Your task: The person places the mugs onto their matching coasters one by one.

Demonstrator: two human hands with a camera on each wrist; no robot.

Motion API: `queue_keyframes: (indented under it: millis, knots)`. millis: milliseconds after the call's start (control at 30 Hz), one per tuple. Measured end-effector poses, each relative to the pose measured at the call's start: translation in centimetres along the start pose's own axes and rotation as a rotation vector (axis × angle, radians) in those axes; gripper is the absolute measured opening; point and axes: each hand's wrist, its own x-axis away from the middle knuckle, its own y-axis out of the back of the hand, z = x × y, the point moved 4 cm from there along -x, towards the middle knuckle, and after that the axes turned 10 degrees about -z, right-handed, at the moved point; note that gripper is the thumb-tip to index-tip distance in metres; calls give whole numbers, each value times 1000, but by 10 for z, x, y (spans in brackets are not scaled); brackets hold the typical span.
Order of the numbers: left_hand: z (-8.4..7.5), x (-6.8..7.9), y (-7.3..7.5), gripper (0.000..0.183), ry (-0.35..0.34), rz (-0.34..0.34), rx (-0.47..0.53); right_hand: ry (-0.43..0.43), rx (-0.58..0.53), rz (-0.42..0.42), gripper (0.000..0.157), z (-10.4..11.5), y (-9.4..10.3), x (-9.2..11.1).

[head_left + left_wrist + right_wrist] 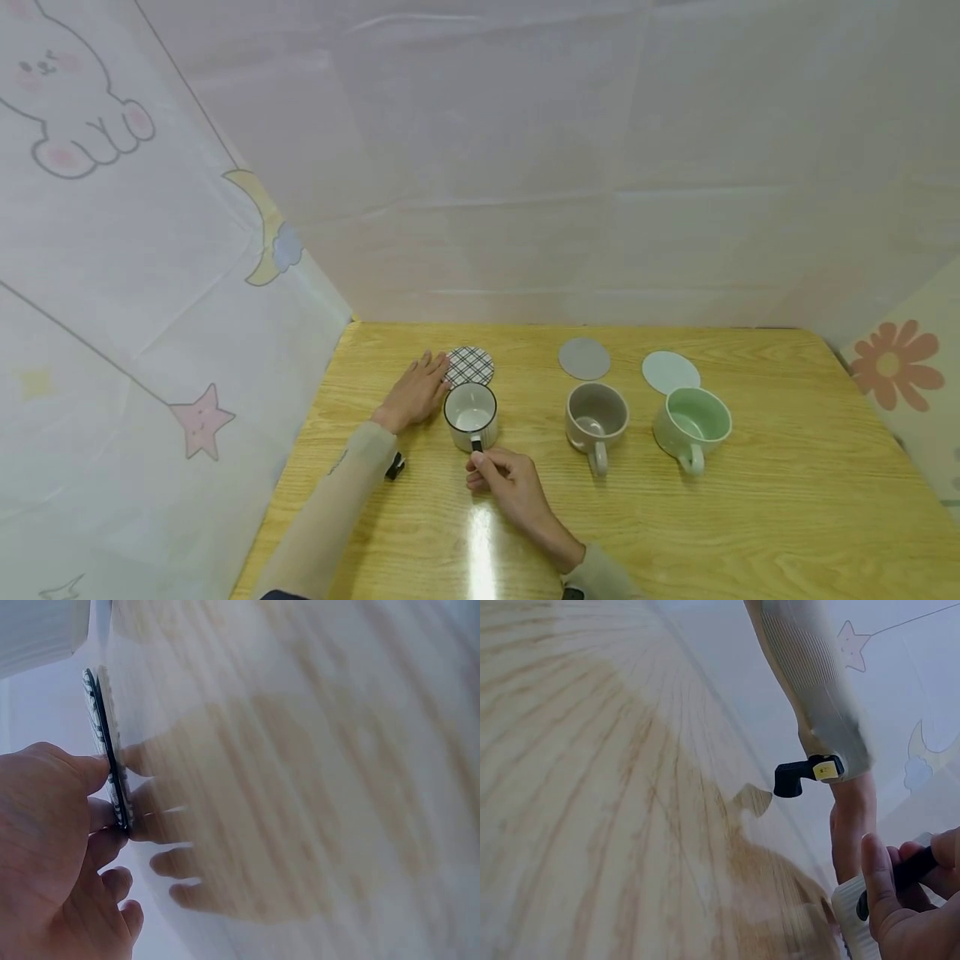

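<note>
My right hand [513, 492] pinches the black handle [913, 868] of a white mug [471, 417] with a dark rim, thumb on top. The mug stands upright just in front of a round black-and-white checked coaster [472, 365]. At that coaster's left edge lies my left hand [415, 392], palm down, its fingers mostly straight. The left wrist view shows the coaster [105, 742] edge-on, with the thumb and fingertips of the left hand [60, 832] touching it. Whether its edge is lifted, I cannot tell.
To the right, a grey-brown mug [596, 417] stands before a grey coaster [584, 357]. Beyond it, a light green mug [692, 425] stands before a pale coaster [670, 372]. The wooden table [787, 483] meets printed cloth walls at the back and left.
</note>
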Motion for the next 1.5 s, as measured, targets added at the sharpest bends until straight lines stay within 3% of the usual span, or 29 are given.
queue_keyframes:
  millis: [667,900,1500]
  knots:
    - [-2,0,2,56,-2,1,-38,-19,-39,-8,38,8,-5,-8]
    - [-5,1,5,54,-22,-26,-33,-38,-54,-17,38,11,-6,-9]
    - [-5,0,5,59,-44,-18,-43,-8,-39,-35,37,11,-11,-10]
